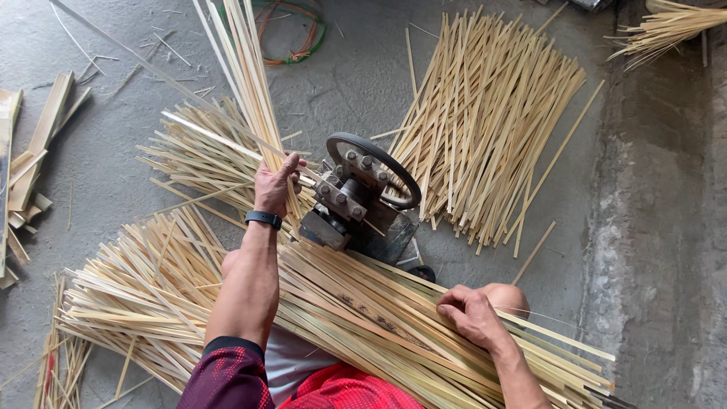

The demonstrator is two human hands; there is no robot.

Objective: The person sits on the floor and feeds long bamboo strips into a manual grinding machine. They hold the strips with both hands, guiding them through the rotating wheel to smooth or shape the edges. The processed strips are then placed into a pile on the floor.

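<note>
Gripping: left hand [274, 185] clenched on 1 fanned bunch of bamboo strips [244, 72], beside the iron splitter [362, 198].
Resting: right hand [471, 314] pressing lap bundle [363, 314], fingers curled.
Handling: probably light, springy, splintery (grasp mid-length).

Rough grey concrete floor [651, 227], daylit

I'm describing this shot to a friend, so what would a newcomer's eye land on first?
First, the dark metal machine with a wheel at the centre of the concrete floor, ringed by pale bamboo strips. The left hand grips a bunch of strips rising toward the top edge. The right hand rests on a long bundle lying across the lap, and a fanned pile lies upper right.
</note>
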